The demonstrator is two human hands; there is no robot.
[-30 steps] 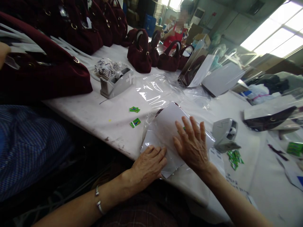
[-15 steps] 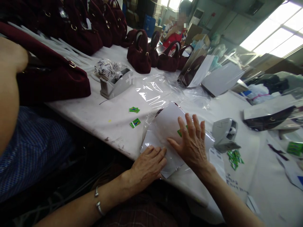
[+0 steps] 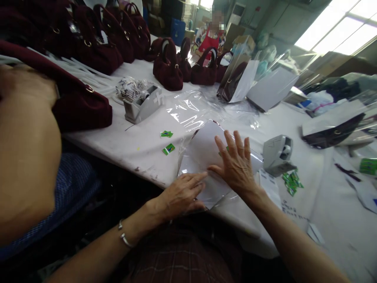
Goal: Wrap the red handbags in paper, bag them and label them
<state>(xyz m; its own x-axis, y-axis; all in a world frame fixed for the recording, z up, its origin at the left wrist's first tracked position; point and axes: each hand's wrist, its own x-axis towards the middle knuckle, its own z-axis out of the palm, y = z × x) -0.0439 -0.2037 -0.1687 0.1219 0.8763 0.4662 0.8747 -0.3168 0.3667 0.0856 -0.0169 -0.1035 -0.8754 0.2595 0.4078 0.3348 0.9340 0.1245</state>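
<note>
A: What's new?
B: Our left hand [image 3: 182, 193] loosens its fingers slightly apart; our right hand [image 3: 238, 171] stays spread on the clear bag [image 3: 203, 145];
A: Meaning?
B: We likely have it steadied; near the table [image 3: 141, 155] edge.

Left hand [image 3: 181, 194] and right hand [image 3: 235, 167] bare, forearms [image 3: 290, 230] bare too. Silver open cuff bracelet [image 3: 125, 238], knobbed ends, above left wrist. Dark brownish-maroon plaid garment [image 3: 188, 255] over lap, thin paler lines.

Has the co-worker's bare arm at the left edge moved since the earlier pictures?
Yes. The co-worker's bare arm has moved rightward, nearer the grey plastic tape dispenser beside the maroon fabric handbag.
</note>
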